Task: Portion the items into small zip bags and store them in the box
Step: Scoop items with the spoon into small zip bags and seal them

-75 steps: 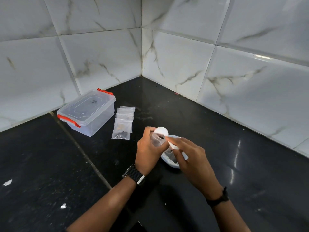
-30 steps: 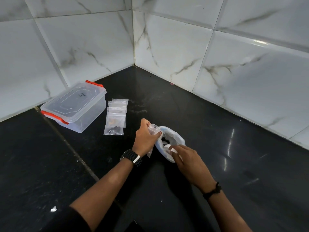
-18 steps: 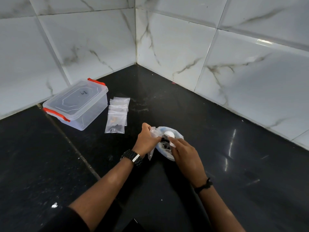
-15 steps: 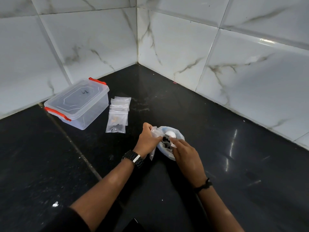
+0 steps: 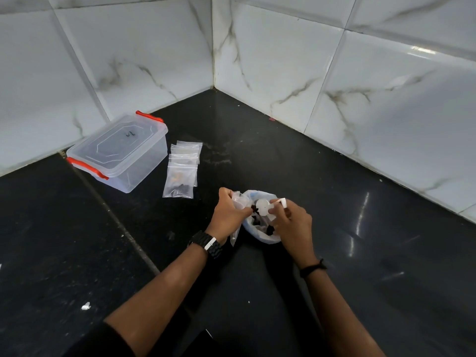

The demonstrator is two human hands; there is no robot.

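Note:
On the black counter, my left hand (image 5: 228,213) grips a small clear zip bag (image 5: 238,202) by its mouth, the bag hanging down past my wrist. My right hand (image 5: 292,222) holds a white plastic spoon (image 5: 264,206) by its handle, the round bowl at the zip bag's mouth. Under both hands sits a larger white plastic bag (image 5: 260,234) with dark pieces (image 5: 269,229) inside. A pile of small zip bags (image 5: 181,171), the front one holding dark and orange bits, lies to the left. The clear box (image 5: 118,153) with red latches stands shut beyond them.
White marble tiled walls (image 5: 283,60) meet in a corner behind the counter. A seam (image 5: 116,220) runs across the black counter left of my arms. A small white scrap (image 5: 85,306) lies near the front left.
My right hand dipped the spoon into the white bag and has lifted it to the mouth of the small zip bag. The left hand kept hold of the zip bag.

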